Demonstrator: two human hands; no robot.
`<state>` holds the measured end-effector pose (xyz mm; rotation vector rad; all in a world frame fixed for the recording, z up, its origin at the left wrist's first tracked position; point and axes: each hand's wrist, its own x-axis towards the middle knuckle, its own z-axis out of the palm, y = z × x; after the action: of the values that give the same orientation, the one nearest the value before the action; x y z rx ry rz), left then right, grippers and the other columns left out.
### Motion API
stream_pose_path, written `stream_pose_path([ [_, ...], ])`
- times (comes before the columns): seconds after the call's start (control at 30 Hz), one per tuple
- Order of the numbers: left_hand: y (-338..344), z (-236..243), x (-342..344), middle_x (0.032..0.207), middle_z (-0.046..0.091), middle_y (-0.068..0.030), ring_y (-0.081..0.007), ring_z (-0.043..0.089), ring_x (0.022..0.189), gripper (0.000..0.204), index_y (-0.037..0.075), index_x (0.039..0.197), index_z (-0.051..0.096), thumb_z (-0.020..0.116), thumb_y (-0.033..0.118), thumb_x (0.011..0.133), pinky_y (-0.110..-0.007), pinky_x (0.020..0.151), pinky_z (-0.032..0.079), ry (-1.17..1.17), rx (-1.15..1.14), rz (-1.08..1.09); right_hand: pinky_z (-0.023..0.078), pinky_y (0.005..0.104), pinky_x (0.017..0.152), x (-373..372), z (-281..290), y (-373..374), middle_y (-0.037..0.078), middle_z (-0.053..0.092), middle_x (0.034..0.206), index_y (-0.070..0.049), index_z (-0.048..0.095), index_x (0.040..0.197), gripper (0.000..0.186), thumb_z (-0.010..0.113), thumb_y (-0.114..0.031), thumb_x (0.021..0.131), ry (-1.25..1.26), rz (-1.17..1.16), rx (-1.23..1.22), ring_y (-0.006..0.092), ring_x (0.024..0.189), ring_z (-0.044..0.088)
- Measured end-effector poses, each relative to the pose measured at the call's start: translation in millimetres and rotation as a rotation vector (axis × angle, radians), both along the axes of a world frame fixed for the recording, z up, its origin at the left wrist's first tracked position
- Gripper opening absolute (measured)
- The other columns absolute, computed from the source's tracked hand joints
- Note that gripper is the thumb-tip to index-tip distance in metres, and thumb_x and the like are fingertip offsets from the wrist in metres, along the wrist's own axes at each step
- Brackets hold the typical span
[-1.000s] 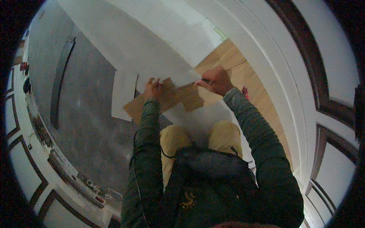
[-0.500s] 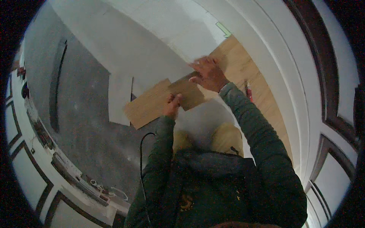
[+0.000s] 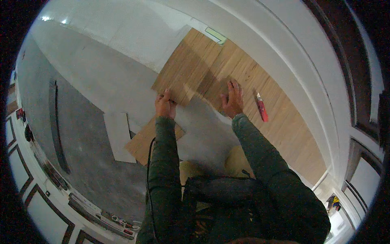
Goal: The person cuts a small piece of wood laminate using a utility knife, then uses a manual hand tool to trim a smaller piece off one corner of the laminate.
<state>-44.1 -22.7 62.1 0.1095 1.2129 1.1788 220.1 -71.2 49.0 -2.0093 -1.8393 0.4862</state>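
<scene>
My left hand (image 3: 165,106) grips the near edge of a wood-look floor plank (image 3: 175,77), thumb and fingers closed on it. That plank lies at the left end of the laid wood-look flooring (image 3: 280,122) along the wall. On the flooring's near part rests my right hand (image 3: 233,101), fingers stretched out and holding nothing. To its right, a red utility knife (image 3: 261,107) lies on the planks with its blade end pointing away. Another cut plank piece (image 3: 140,143) lies on the floor, partly covered by my left forearm.
A pale board (image 3: 117,136) lies left of the loose piece. A green-and-white strip (image 3: 215,35) sits at the flooring's far edge by the white wall base (image 3: 268,44). Further left is a long dark strip (image 3: 58,126) on the grey floor (image 3: 89,162). Tools and cables (image 3: 122,223) lie lower left.
My left hand has moved from the loose plank pieces to the plank at the flooring's left end. My right hand has come down nearer me onto the planks. The view has shifted.
</scene>
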Motion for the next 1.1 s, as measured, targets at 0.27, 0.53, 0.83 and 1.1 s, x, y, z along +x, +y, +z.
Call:
stream_pose_path([
  [0.27, 34.1, -36.9, 3.6, 0.098, 0.056, -0.0093, -0.0239, 0.057, 0.089, 0.022, 0.006, 0.105, 0.048, 0.057, 0.020, 0.091, -0.041, 0.071, 0.049, 0.008, -0.015, -0.092, 0.024, 0.0515, 0.106, -2.1, 3.1, 4.3, 0.014, 0.028, 0.143, -0.004, 0.035, 0.135, 0.061, 0.058, -0.020, 0.081, -0.124, 0.010, -0.119, 0.0367, 0.133, 0.025],
  [0.53, 46.9, -52.8, -0.1, 0.090, 0.056, -0.0044, -0.0179, 0.056, 0.081, 0.025, 0.006, 0.102, 0.052, 0.061, 0.024, 0.089, -0.036, 0.064, 0.048, 0.128, -0.112, -0.062, 0.024, 0.0519, 0.106, -0.7, -0.2, 5.4, 0.013, 0.027, 0.145, -0.005, 0.035, 0.137, 0.064, 0.059, -0.023, 0.081, -0.027, -0.013, -0.141, 0.0356, 0.135, 0.023],
  [0.83, 55.8, -45.9, -12.6, 0.083, 0.058, -0.0059, -0.0179, 0.056, 0.059, 0.030, 0.002, 0.104, 0.055, 0.065, 0.024, 0.086, -0.034, 0.051, 0.047, 0.350, -0.240, -0.285, 0.027, 0.0525, 0.105, -1.5, -6.5, 3.8, 0.011, 0.027, 0.146, -0.007, 0.040, 0.135, 0.061, 0.057, -0.034, 0.084, -0.069, -0.010, -0.119, 0.0361, 0.133, 0.026],
  [1.1, 73.8, -12.1, 0.3, 0.066, 0.064, -0.0188, -0.0299, 0.064, 0.062, 0.056, -0.006, 0.074, 0.065, 0.059, 0.050, 0.083, -0.041, 0.061, 0.050, 1.207, -0.226, -0.980, 0.025, 0.0509, 0.106, 1.5, -3.5, 4.3, 0.015, 0.030, 0.143, -0.005, 0.038, 0.136, 0.066, 0.062, -0.027, 0.079, -0.021, -0.014, -0.148, 0.0390, 0.132, 0.026],
])
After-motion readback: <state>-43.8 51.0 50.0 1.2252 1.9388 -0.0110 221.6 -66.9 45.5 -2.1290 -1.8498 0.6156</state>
